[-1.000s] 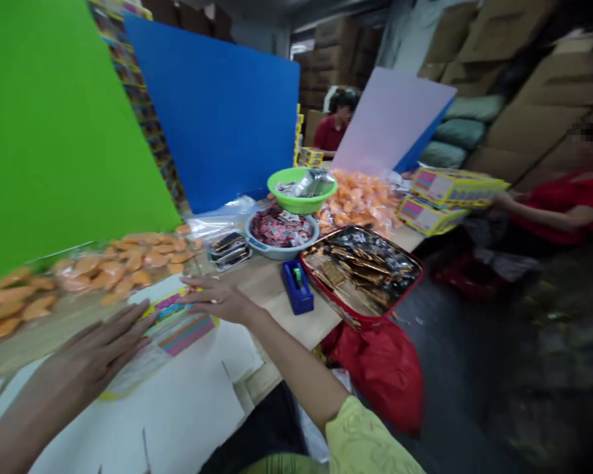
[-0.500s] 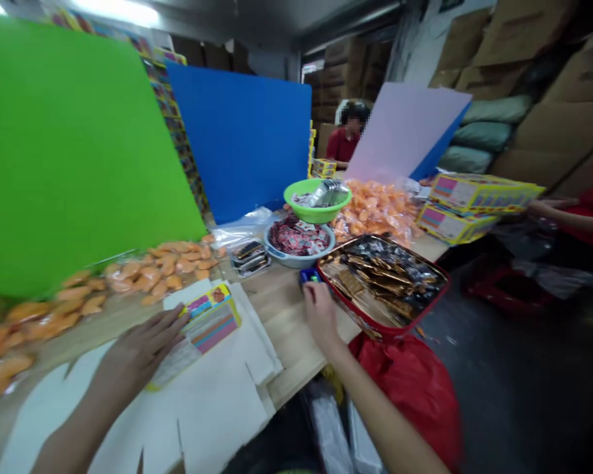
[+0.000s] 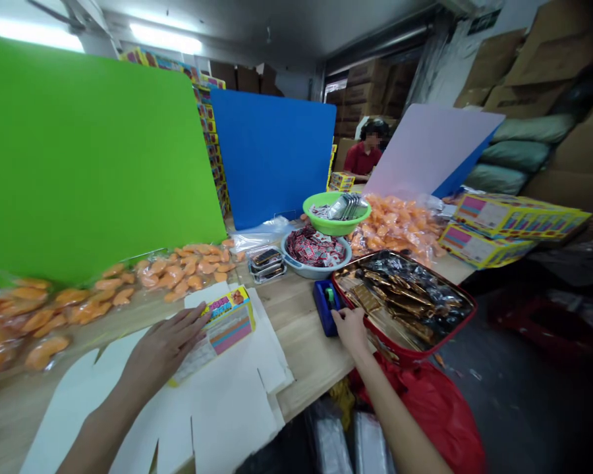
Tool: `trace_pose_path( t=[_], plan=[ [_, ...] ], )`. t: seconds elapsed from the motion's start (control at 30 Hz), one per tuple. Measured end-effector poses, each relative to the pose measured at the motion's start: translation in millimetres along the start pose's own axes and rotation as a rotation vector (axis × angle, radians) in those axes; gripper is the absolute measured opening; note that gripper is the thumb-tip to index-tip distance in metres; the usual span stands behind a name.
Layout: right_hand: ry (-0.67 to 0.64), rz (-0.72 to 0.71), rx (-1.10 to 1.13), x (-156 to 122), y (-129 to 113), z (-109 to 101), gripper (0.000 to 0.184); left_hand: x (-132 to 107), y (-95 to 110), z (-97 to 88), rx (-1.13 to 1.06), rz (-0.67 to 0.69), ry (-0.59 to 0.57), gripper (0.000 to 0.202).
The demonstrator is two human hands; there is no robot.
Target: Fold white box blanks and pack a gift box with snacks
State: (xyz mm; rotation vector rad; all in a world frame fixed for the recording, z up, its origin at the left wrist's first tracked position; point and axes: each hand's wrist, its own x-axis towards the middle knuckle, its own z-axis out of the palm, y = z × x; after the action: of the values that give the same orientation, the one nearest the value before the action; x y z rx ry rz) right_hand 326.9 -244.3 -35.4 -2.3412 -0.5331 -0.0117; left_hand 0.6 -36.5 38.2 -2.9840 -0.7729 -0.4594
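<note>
My left hand (image 3: 165,347) lies flat with fingers spread on a colourful flattened carton (image 3: 223,322), which rests on a stack of white die-cut cardboard sheets (image 3: 227,401). My right hand (image 3: 350,330) reaches to the near end of a blue tape dispenser (image 3: 325,305), beside the rim of a red tray (image 3: 425,345) full of dark and gold wrapped sweets. Its fingers are curled at the dispenser, and what they grip is hidden.
Bags of orange snacks (image 3: 128,286) line the table below a green divider (image 3: 79,158). A blue divider (image 3: 277,155), a green bowl (image 3: 337,214), a grey bowl of red packets (image 3: 312,253), printed boxes (image 3: 504,227) and a seated person in red (image 3: 364,155) lie beyond. A red bag (image 3: 435,415) hangs below.
My right hand left the colourful carton and moved right to the blue tape dispenser beside the red tray. My left hand stayed flat on the carton. The view tilted up.
</note>
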Motion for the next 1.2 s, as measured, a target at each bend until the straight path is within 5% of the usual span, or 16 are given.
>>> trace_pose_path(
  t=[0.43,0.8,1.2],
  plan=[
    [0.117,0.065,0.536,-11,8,12,0.022,-1,3,-1.9,-0.005,-0.011,-0.005,0.045],
    [-0.028,0.249,1.001,-38,26,28,0.035,3,8,-2.2,-0.032,-0.088,-0.012,0.046],
    [-0.178,0.315,1.053,-51,21,15,0.036,8,46,-6.5,0.090,-0.233,0.018,0.038]
  ],
)
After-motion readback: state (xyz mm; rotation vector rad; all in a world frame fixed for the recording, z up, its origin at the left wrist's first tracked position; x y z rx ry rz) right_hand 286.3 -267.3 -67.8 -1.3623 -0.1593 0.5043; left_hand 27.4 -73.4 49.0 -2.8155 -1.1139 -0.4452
